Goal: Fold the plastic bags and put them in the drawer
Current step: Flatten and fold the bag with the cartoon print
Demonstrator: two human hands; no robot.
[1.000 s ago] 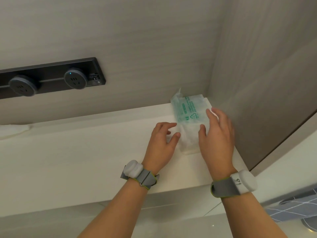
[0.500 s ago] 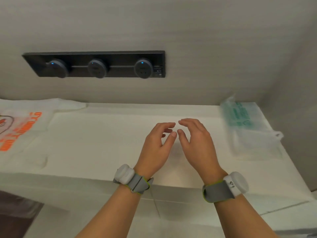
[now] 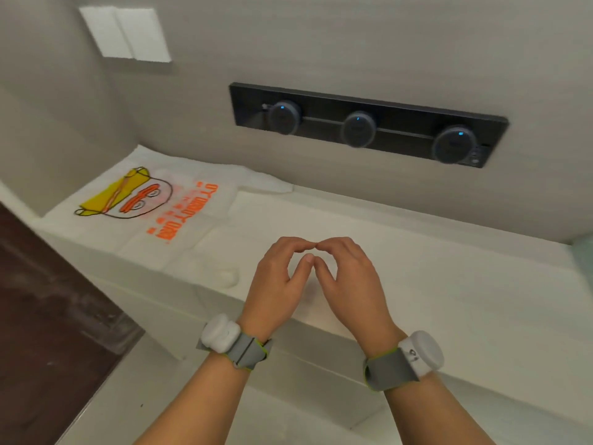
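Note:
A white plastic bag (image 3: 179, 200) with a yellow and orange cartoon print and orange lettering lies flat on the white counter (image 3: 449, 284) at the far left. My left hand (image 3: 277, 279) and my right hand (image 3: 348, 281) hover together over the middle of the counter, fingers loosely curled, fingertips meeting, holding nothing. Both are to the right of the printed bag and apart from it. At the right frame edge a sliver of the folded green-printed bag (image 3: 584, 255) shows. No drawer is in sight.
A dark socket rail (image 3: 369, 123) with three round sockets is set in the back wall. Two white switch plates (image 3: 125, 33) sit higher on the left. A dark brown floor (image 3: 41, 316) lies below the counter's left end. Both wrists wear grey bands.
My hands let go of the green-printed bag at the right corner and drew together at the counter's middle. The view swung left, bringing the printed white bag into sight.

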